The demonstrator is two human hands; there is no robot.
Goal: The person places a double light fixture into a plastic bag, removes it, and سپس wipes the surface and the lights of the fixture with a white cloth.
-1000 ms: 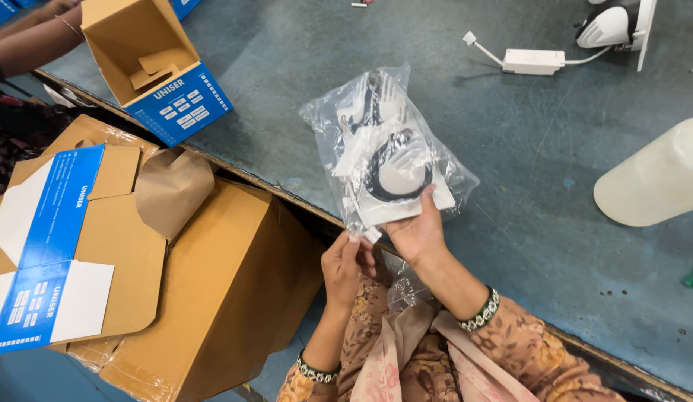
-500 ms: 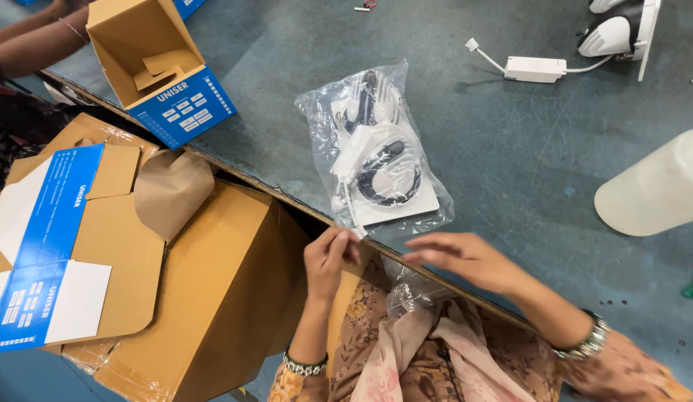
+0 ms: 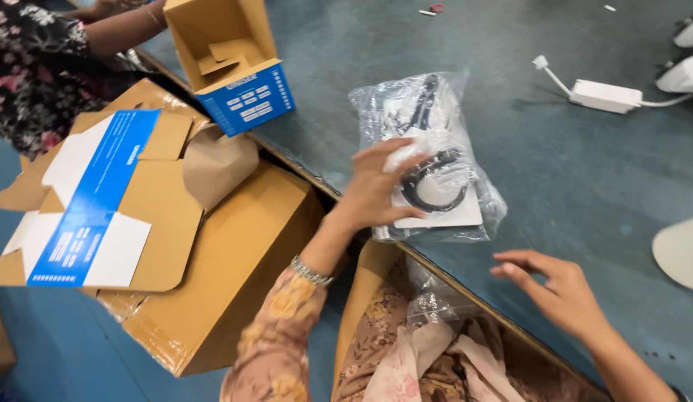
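Observation:
A clear plastic bag (image 3: 450,112) lies on the grey-blue table (image 3: 570,171) near its front edge. Inside it are a coiled black cable (image 3: 430,181) and a white card (image 3: 465,214). My left hand (image 3: 376,190) reaches up from below the table edge and grips the bag's near left side, fingers spread over the top and thumb against the card. My right hand (image 3: 555,290) hovers flat over the table edge to the right of the bag, fingers apart, holding nothing.
Another person's arm (image 3: 115,30) holds an open brown and blue box (image 3: 227,67) at the upper left. A flattened blue and white box (image 3: 93,201) lies on a large cardboard carton (image 3: 227,283). A white adapter (image 3: 605,95) and a white container (image 3: 681,249) sit at the right.
My right hand let go of the bag and moved down to the right. The bag now lies on the table. My left hand came up from under the edge onto the bag.

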